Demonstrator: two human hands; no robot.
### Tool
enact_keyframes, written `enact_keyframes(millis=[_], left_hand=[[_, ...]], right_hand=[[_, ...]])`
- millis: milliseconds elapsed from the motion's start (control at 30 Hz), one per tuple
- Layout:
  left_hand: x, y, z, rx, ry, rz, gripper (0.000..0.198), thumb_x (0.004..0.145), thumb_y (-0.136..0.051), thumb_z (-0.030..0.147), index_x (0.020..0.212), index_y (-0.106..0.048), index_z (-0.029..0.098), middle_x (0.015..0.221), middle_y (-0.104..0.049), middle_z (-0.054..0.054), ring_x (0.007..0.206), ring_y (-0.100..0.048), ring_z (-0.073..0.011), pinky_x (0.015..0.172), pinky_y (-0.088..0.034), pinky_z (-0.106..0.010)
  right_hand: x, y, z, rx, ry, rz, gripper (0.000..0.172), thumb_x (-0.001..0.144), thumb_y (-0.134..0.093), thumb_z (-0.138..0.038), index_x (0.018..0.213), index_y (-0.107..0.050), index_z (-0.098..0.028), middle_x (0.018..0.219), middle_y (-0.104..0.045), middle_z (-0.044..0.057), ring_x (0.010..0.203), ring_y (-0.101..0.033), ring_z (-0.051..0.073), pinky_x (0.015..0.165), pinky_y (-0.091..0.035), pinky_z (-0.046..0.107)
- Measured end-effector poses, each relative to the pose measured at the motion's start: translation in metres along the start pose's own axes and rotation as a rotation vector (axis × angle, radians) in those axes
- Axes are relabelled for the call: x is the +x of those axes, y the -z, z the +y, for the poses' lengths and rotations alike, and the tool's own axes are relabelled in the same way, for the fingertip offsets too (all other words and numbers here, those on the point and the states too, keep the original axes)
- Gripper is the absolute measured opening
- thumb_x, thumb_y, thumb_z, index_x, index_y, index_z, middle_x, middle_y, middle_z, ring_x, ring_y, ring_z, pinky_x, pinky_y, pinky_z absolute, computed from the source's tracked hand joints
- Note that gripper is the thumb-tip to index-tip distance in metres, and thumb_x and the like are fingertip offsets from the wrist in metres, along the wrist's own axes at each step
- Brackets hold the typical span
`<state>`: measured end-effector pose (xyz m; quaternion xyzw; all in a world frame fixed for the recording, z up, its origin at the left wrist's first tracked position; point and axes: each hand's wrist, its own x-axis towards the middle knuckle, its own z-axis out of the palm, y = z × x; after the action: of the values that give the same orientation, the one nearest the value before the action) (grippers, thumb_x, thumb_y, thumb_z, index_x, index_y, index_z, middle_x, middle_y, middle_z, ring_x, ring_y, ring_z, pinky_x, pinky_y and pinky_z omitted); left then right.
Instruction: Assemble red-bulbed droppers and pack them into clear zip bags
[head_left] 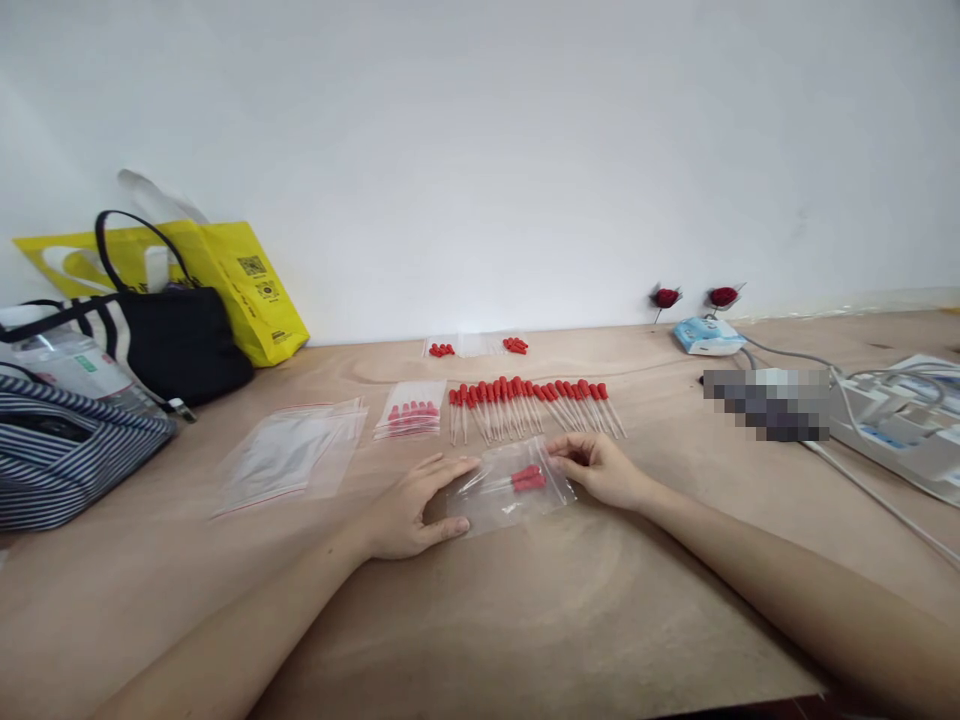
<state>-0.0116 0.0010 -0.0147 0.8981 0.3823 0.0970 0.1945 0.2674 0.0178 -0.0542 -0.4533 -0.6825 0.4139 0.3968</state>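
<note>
A clear zip-lock bag (487,505) lies on the wooden table in front of me, with a few red-bulbed droppers (529,481) inside. Along its left edge rests my left hand (412,505), fingers stretched and thumb apart, touching the plastic. My right hand (600,472) pinches the bag's right end, where the zip strip runs, between thumb and fingers. Just beyond the bag, a row of loose glass droppers (517,410) with red rubber bulbs lies side by side. A stack of filled bags (409,412) is left of that row.
Flat zip-lock bags (289,455) lie on the left. Red bulbs (516,345) sit on plastic near the wall. A black bag (180,335), yellow bag (251,290) and striped bag (75,450) stand far left. Tissues (709,337), cables and a power strip (892,440) are right.
</note>
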Motion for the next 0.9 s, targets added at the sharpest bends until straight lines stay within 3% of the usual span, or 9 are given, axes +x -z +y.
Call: enact_keyframes(millis=[100, 200, 400, 667, 900], left_hand=[[0.000, 0.001, 0.000, -0.011, -0.025, 0.011, 0.057, 0.079, -0.050, 0.044, 0.131, -0.033, 0.025, 0.136, -0.037, -0.005, 0.125, -0.030, -0.0258, 0.102, -0.026, -0.045], [0.000, 0.002, 0.001, -0.010, -0.024, 0.003, 0.057, 0.079, -0.050, 0.044, 0.131, -0.034, 0.024, 0.135, -0.038, -0.006, 0.125, -0.031, -0.0257, 0.102, -0.027, -0.045], [0.000, 0.002, 0.001, -0.009, -0.025, -0.001, 0.057, 0.080, -0.050, 0.045, 0.130, -0.035, 0.024, 0.135, -0.039, -0.006, 0.125, -0.031, -0.0256, 0.102, -0.026, -0.046], [-0.001, 0.003, 0.001, -0.011, -0.031, -0.019, 0.057, 0.080, -0.050, 0.044, 0.130, -0.035, 0.022, 0.135, -0.039, -0.007, 0.125, -0.031, -0.0254, 0.103, -0.026, -0.046], [-0.001, 0.002, 0.000, -0.005, -0.036, -0.021, 0.057, 0.080, -0.050, 0.045, 0.130, -0.034, 0.023, 0.135, -0.038, -0.006, 0.125, -0.031, -0.0250, 0.103, -0.027, -0.045]], right_hand=[[0.017, 0.011, 0.001, -0.301, -0.004, 0.194, 0.018, 0.072, -0.053, -0.031, 0.075, -0.061, -0.016, 0.068, -0.065, 0.003, 0.056, -0.055, 0.013, 0.053, -0.042, 0.024], [0.040, 0.017, -0.004, -0.502, -0.009, 0.297, 0.011, 0.070, -0.056, -0.027, 0.071, -0.060, -0.017, 0.069, -0.065, 0.004, 0.062, -0.057, 0.014, 0.059, -0.042, 0.025], [0.082, -0.003, -0.012, -0.590, -0.026, 0.325, 0.012, 0.069, -0.057, -0.027, 0.076, -0.062, -0.017, 0.080, -0.065, 0.005, 0.078, -0.058, 0.017, 0.071, -0.041, 0.026], [0.119, -0.010, -0.012, -0.654, -0.172, 0.420, 0.034, 0.076, -0.051, -0.037, 0.102, -0.061, -0.018, 0.108, -0.058, 0.015, 0.098, -0.054, 0.030, 0.076, -0.041, 0.037], [0.135, -0.007, -0.007, -0.551, -0.201, 0.412, 0.019, 0.070, -0.058, -0.034, 0.077, -0.066, -0.019, 0.103, -0.060, 0.011, 0.092, -0.057, 0.027, 0.076, -0.041, 0.036]])
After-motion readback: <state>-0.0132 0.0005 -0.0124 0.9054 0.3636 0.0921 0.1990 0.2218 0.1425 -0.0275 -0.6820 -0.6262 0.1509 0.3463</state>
